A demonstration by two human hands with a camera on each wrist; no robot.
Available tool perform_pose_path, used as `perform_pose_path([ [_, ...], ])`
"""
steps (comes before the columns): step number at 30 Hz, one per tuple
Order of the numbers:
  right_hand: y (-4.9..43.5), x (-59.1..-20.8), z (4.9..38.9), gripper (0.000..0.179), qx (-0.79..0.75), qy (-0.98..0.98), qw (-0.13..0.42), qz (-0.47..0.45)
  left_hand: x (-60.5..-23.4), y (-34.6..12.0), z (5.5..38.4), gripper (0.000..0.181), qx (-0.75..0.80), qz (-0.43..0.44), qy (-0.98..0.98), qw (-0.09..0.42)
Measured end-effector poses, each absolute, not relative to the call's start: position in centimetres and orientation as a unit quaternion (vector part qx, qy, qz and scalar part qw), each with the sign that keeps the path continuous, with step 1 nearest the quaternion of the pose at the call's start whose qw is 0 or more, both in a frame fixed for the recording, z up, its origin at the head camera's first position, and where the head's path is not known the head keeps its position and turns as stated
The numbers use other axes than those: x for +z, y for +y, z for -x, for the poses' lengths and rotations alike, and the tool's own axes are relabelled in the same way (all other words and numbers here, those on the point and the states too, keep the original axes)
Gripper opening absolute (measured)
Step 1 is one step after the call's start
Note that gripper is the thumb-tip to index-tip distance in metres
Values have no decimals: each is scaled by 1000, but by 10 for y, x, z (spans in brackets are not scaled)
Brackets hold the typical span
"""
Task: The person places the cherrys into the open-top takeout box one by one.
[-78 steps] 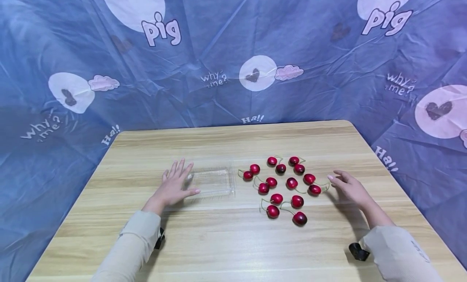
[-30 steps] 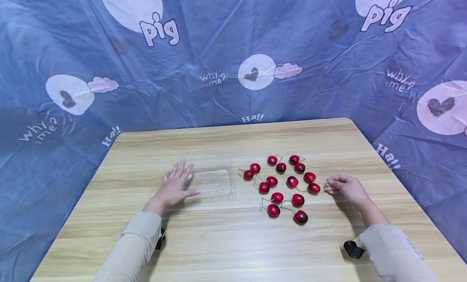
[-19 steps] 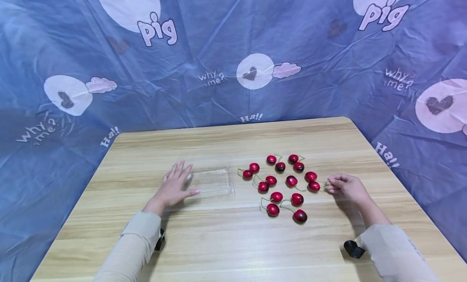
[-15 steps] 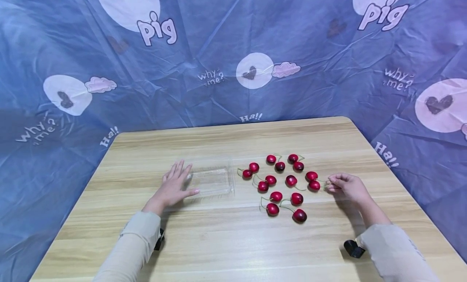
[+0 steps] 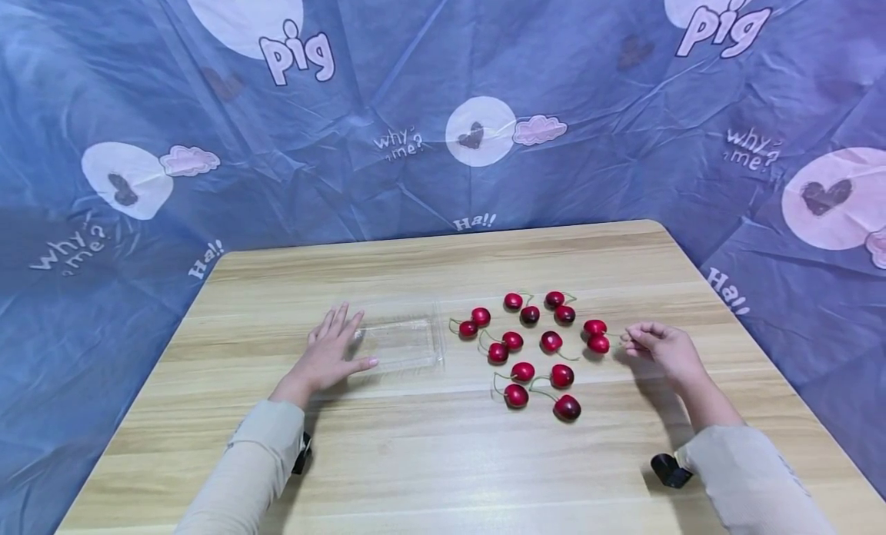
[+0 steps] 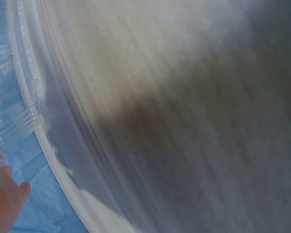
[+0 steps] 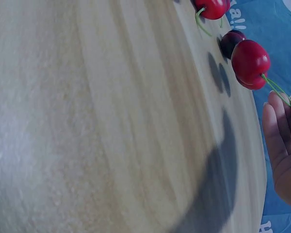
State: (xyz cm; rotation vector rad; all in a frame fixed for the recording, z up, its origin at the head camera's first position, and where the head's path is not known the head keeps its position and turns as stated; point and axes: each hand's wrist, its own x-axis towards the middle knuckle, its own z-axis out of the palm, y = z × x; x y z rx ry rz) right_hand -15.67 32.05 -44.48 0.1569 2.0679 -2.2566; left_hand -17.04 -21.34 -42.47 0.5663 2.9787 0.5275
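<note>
My right hand [image 5: 666,352] pinches the green stems of a cherry pair [image 5: 597,343] between thumb and fingertips, at the right side of the cherry group. In the right wrist view these red cherries [image 7: 250,62] hang from their stems, with shadows on the wood apart from them. My left hand [image 5: 331,352] is spread, its straight fingers and thumb at the left end of a clear plastic box [image 5: 401,343]. Nothing shows inside that box. The left wrist view catches the ridged clear wall of the box [image 6: 24,114] beside the fingers.
Several more red cherries with stems, mostly in pairs [image 5: 522,383], lie on the wooden table [image 5: 429,458] between the box and my right hand. A blue printed cloth [image 5: 374,74] hangs behind the table. Each wrist carries a black camera [image 5: 671,470].
My right hand has closed its fingers on the stems of the rightmost cherry pair and moved it slightly up and right in the head view. My left hand has stayed put.
</note>
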Motion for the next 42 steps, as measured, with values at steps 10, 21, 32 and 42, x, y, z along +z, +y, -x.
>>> perform_pose_path([
  [10, 329, -469, 172, 4, -762, 647, 1, -28, -424, -213, 169, 90, 176, -181, 967, 32],
  [21, 323, -473, 186, 10, -785, 619, -25, -13, -424, -214, 171, 89, 178, -180, 967, 33],
  [32, 291, -453, 181, 6, -774, 633, -6, 29, -428, -214, 170, 88, 190, -178, 965, 30],
  [42, 230, -397, 151, 8, -760, 650, -10, 22, -429, -213, 168, 89, 185, -176, 966, 27],
])
